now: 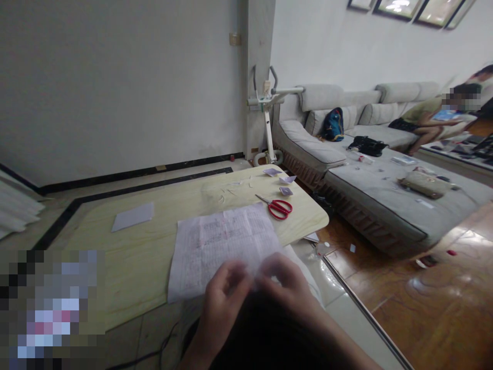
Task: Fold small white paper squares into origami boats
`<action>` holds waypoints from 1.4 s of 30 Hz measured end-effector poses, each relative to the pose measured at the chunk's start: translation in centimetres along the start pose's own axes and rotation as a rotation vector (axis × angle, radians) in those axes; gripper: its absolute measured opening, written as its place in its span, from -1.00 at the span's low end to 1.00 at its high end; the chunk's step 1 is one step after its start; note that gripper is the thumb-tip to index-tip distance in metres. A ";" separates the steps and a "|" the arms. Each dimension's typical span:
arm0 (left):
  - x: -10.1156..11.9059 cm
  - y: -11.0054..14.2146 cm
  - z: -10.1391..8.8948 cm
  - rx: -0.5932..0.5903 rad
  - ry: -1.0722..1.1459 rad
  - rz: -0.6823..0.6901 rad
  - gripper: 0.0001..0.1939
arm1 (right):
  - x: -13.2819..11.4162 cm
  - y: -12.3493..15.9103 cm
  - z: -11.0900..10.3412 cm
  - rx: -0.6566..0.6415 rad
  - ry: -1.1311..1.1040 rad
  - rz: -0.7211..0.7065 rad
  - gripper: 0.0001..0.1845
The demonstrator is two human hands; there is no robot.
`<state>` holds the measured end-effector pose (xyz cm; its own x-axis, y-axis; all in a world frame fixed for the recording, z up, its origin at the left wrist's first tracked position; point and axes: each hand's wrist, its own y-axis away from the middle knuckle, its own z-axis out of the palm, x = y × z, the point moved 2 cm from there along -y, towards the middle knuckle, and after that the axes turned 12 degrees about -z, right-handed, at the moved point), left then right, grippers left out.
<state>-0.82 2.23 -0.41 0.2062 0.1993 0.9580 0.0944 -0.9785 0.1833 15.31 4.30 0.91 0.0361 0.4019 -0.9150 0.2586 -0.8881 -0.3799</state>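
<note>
Both hands are close together over the near edge of a large printed sheet of paper (223, 234), which lies creased on the table. My left hand (227, 288) has its fingers curled into a pinch. Opposite it, my right hand (283, 280) pinches too, fingertips almost meeting the left ones. Motion blurs the fingertips; what they hold, if anything, cannot be made out. Just past the sheet's far right corner lie red-handled scissors (280, 208), blades pointing left. Small folded paper pieces (286, 191) stand beyond the scissors near the table's right end.
The pale wooden table (142, 257) carries a folded white paper (133, 217) at left and thin paper scraps (231, 187) at the back. A grey sofa (385, 205) with bags stands at right; a person (427, 115) sits there. Exercise equipment (267, 118) stands by the wall.
</note>
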 end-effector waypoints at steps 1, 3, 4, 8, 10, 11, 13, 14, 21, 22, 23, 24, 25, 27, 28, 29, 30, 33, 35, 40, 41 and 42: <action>0.2 0.0 0.1 -0.028 -0.027 0.007 -0.86 | 0.1 0.0 0.0 0.013 -0.007 0.008 -0.87; 0.6 0.2 0.1 -0.073 -0.094 0.024 -0.80 | 0.2 0.1 0.0 0.030 -0.012 0.017 -0.87; 0.7 0.2 0.1 -0.083 -0.128 0.036 -0.77 | 0.3 0.2 0.0 0.034 -0.014 0.023 -0.88; 0.7 0.2 0.0 -0.043 -0.284 0.153 -0.77 | 0.6 0.1 0.0 -0.032 -0.012 0.108 -0.81; 0.4 0.2 0.0 -0.030 -0.359 0.219 -0.79 | 0.5 -0.1 0.0 -0.075 -0.011 0.154 -0.82; 0.3 0.1 0.0 -0.030 -0.389 0.248 -0.79 | 0.4 -0.1 0.0 -0.084 -0.014 0.166 -0.82; 0.2 0.2 0.0 -0.032 -0.432 0.294 -0.80 | 0.2 -0.3 -0.1 -0.086 -0.024 0.177 -0.81; 0.1 0.2 0.0 -0.030 -0.448 0.311 -0.79 | 0.2 -0.4 -0.1 -0.093 -0.031 0.179 -0.80; 0.0 0.4 0.0 0.003 -0.432 0.276 -0.79 | 0.2 -0.3 -0.1 -0.074 0.001 0.144 -0.79; 0.0 0.4 0.0 -0.013 -0.409 0.252 -0.82 | 0.3 -0.2 -0.1 -0.066 0.010 0.133 -0.80; 0.0 0.4 0.1 -0.025 -0.388 0.231 -0.85 | 0.4 -0.2 0.0 -0.060 0.021 0.119 -0.80; 0.0 0.3 0.1 -0.036 -0.373 0.214 -0.86 | 0.4 -0.1 0.0 -0.056 0.035 0.099 -0.80; 0.0 0.3 0.1 -0.046 -0.366 0.208 -0.87 | 0.4 0.0 0.0 -0.052 0.050 0.076 -0.81; 0.2 0.2 0.0 -0.048 -0.375 0.248 -0.84 | 0.4 0.0 0.0 -0.051 0.068 0.020 -0.82; 0.3 0.2 0.0 -0.038 -0.388 0.293 -0.82 | 0.3 0.1 0.0 -0.054 0.072 -0.009 -0.83; 0.5 0.2 -0.2 -0.018 -0.405 0.350 -0.80 | 0.2 0.1 -0.1 -0.058 0.070 -0.036 -0.84; 0.6 0.2 -0.3 0.008 -0.428 0.415 -0.79 | 0.1 0.1 -0.2 -0.063 0.067 -0.055 -0.85; 0.5 0.3 -0.7 0.135 -0.515 0.608 -0.78 | -0.2 0.0 -0.4 -0.061 0.037 -0.030 -0.88; 0.2 0.4 -0.8 0.203 -0.572 0.697 -0.79 | -0.3 -0.1 -0.5 -0.054 -0.033 0.060 -0.87; -0.2 0.6 -0.7 0.184 -0.593 0.772 -0.77 | -0.3 -0.3 -0.3 -0.024 -0.186 0.149 -0.84; -0.2 0.6 -0.6 0.168 -0.581 0.754 -0.75 | -0.3 -0.3 -0.3 -0.016 -0.190 0.146 -0.87; -0.2 0.6 -0.6 0.150 -0.563 0.726 -0.73 | -0.2 -0.3 -0.2 -0.009 -0.192 0.144 -0.89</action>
<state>-1.35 1.53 -0.34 0.7025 -0.4247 0.5711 -0.1266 -0.8642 -0.4870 15.46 4.53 1.18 -0.1109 0.2212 -0.9689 0.2724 -0.9308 -0.2437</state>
